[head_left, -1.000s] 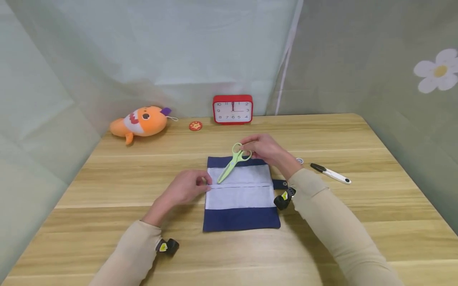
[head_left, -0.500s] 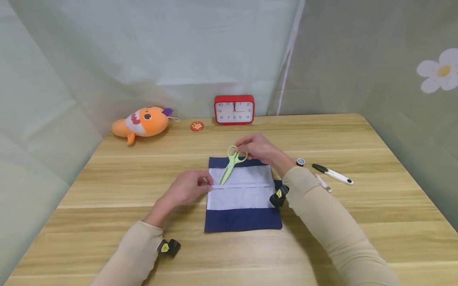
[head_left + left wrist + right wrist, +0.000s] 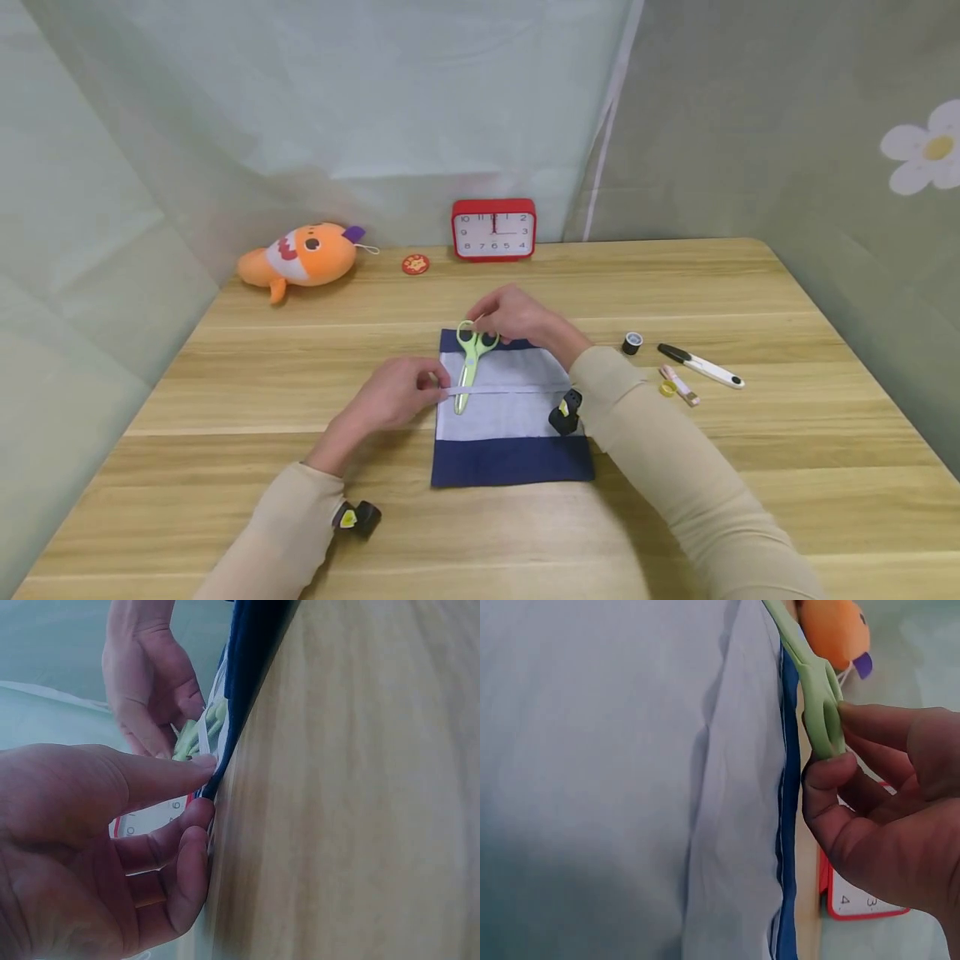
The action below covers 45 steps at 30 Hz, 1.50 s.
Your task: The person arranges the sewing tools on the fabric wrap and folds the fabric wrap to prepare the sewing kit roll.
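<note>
The pale green scissors (image 3: 471, 360) are held over a navy-and-white cloth case (image 3: 510, 462), which is laid flat on the bench (image 3: 300, 333). With twelve o'clock taken as the far side, their long axis is tilted a little off the twelve-to-six line: the handles are turned between twelve and one, the tips between six and seven. Toward the tips, the blades are crossed by a narrow white band (image 3: 525, 389) and seem to be overlapped by it (how snugly they are covered cannot be told).

From the left hand (image 3: 397, 392), the scissors are found between two and three o'clock, the blades just beside its fingertips. From the right hand (image 3: 513, 313), they are found between seven and eight. The right hand is the nearer one, being in contact with the scissors.

By the right hand, the handles are pinched between thumb and fingers, with little gap left beyond their thickness. By the left, the case's nine o'clock edge is pinched between thumb and fingertips near the band's end, the lower fingers being bent beneath.

A thread spool (image 3: 632, 342) is seen at two o'clock from the case, and a red clock (image 3: 494, 229) at twelve.
</note>
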Motion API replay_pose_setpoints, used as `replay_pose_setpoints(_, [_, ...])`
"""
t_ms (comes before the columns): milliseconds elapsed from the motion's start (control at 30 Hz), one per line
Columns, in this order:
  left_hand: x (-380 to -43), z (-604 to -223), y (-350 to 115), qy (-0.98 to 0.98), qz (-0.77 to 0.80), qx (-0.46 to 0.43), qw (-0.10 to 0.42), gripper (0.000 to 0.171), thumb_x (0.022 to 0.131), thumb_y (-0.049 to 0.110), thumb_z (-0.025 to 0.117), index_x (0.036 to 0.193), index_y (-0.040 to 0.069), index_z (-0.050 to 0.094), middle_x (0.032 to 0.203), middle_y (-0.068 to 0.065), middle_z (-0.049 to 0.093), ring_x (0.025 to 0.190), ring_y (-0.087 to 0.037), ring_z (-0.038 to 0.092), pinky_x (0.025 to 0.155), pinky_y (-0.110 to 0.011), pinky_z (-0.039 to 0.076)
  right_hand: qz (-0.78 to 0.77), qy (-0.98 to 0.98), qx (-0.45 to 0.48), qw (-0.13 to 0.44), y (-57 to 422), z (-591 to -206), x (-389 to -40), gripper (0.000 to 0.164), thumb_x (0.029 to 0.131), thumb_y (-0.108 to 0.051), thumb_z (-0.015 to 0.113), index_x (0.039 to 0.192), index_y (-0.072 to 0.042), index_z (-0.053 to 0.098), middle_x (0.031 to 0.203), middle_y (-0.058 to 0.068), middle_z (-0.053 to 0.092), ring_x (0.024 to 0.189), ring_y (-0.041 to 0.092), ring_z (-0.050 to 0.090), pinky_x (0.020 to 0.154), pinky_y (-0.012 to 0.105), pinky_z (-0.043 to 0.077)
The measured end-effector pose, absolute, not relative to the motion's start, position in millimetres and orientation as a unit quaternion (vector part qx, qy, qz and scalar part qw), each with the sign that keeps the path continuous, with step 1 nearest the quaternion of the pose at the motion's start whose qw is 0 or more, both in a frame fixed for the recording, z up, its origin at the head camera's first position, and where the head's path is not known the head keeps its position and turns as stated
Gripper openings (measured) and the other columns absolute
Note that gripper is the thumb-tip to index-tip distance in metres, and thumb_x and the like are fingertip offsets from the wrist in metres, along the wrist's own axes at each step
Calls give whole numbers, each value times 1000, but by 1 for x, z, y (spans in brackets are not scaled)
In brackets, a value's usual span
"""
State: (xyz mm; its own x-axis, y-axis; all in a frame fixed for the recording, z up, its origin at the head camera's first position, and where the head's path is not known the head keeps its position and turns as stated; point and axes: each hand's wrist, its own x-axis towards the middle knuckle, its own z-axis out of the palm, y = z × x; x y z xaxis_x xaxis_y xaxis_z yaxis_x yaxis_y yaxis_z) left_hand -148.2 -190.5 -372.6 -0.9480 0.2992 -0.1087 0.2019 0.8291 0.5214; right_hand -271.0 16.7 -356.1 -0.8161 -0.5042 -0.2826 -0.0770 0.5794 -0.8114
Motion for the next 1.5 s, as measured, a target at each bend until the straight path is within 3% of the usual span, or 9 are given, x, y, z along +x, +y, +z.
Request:
replay_pose_setpoints(267, [-149, -374, -190, 951, 266, 127, 95, 4, 98, 13, 74, 101, 15, 74, 80, 0, 64, 75, -18, 56, 72, -32, 43, -390, 865, -197, 246, 8, -360, -267, 23, 101, -13, 69, 122, -11, 78, 118, 7, 74, 70, 13, 58, 62, 24, 49])
replay_pose_setpoints(433, [-149, -374, -190, 952, 263, 127, 93, 4, 97, 13, 74, 101, 15, 74, 80, -1, 64, 75, -17, 55, 72, -31, 42, -391, 868, -208, 225, 12, -362, -264, 26, 100, -11, 70, 126, -8, 76, 124, 9, 74, 85, 15, 67, 73, 25, 56])
replay_pose_setpoints(600, [-148, -373, -190, 953, 260, 126, 93, 4, 98, 13, 74, 102, 15, 74, 80, -1, 64, 75, -17, 56, 71, -31, 42, -364, 889, -202, 191, 22, -364, -261, 29, 98, -12, 74, 126, -7, 76, 116, 10, 74, 93, 18, 66, 77, 28, 56])
replay_pose_setpoints(933, [-147, -373, -193, 953, 260, 126, 90, 4, 98, 13, 74, 102, 15, 74, 80, -1, 64, 75, -16, 55, 71, -32, 42, -383, 873, -207, 221, 30, -370, -258, 36, 93, -10, 79, 127, -3, 73, 66, 3, 61, 50, 11, 51, 53, 25, 41])
replay_pose_setpoints(1500, [-147, -372, -191, 952, 262, 123, 102, 4, 99, 14, 73, 103, 15, 74, 80, -1, 62, 74, -17, 54, 69, -31, 40, -395, 849, -243, 253, 35, -373, -253, 30, 90, -11, 83, 119, -10, 75, 70, 1, 61, 56, 13, 53, 52, 27, 43])
